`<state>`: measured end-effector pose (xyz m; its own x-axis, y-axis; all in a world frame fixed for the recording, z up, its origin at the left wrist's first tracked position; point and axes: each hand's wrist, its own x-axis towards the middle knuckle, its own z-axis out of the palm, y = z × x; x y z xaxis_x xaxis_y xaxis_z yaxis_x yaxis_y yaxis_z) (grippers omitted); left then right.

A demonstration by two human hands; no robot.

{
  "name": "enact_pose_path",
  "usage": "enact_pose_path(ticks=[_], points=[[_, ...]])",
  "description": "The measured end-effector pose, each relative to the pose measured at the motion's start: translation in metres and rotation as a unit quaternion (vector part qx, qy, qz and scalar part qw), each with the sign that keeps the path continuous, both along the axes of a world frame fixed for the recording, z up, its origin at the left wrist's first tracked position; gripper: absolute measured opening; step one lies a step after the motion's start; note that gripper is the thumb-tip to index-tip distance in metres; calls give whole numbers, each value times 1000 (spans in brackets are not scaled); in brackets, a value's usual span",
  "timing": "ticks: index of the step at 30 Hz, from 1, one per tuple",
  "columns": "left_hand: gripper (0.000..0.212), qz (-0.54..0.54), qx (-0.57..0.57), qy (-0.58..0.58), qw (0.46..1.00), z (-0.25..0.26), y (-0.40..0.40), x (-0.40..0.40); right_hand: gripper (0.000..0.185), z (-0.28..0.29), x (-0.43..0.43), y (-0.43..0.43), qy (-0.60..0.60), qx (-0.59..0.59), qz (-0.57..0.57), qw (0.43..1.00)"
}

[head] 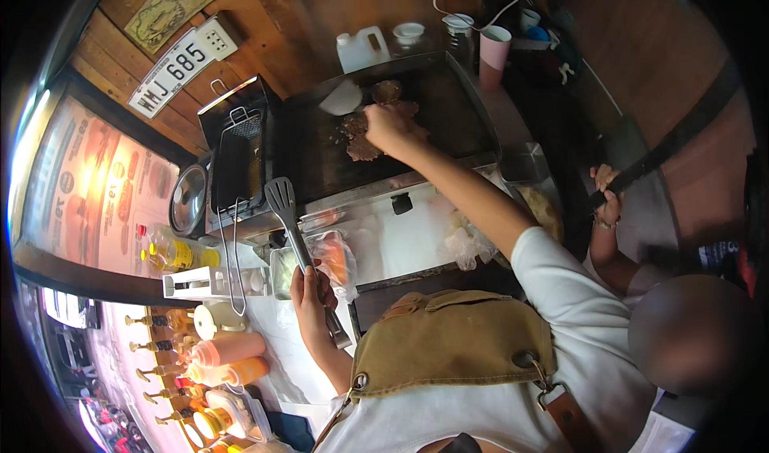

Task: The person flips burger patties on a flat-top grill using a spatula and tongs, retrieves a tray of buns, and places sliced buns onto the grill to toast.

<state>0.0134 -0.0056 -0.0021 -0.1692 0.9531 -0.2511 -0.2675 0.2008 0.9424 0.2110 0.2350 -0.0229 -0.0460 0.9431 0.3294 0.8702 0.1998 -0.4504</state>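
My left hand (312, 291) is closed around metal tongs (289, 218) with a slotted, spatula-like end, pointing up towards the fryer. My right hand (387, 130) reaches over the dark flat griddle (462, 110), its fingers bent inward just above several browned meat patties (363, 148). What those fingers hold, if anything, is hidden. A pale, half-round flat piece (341, 97) lies close to them on the griddle, beside the patties. Small light bits are scattered by the patties' left side.
Left of the griddle stands a fryer with a wire basket (240, 158); its long handle juts out. Sauce bottles (228, 349), pump bottles and an egg tray (198, 283) line the left counter. A pink cup (494, 56) stands behind. Another person's hands (605, 191) grip a dark bar at right.
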Motion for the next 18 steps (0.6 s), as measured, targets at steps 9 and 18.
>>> enact_pose_path(ticks=[9, 18], points=[[22, -4, 7, 3, 1000, -1, -1, -3, 11, 16, -14, -14, 14, 9, -31, 999], [21, 4, 5, 7, 1000, 4, 0, 2, 24, 8, -2, -23, -36, -65, 4, 997]])
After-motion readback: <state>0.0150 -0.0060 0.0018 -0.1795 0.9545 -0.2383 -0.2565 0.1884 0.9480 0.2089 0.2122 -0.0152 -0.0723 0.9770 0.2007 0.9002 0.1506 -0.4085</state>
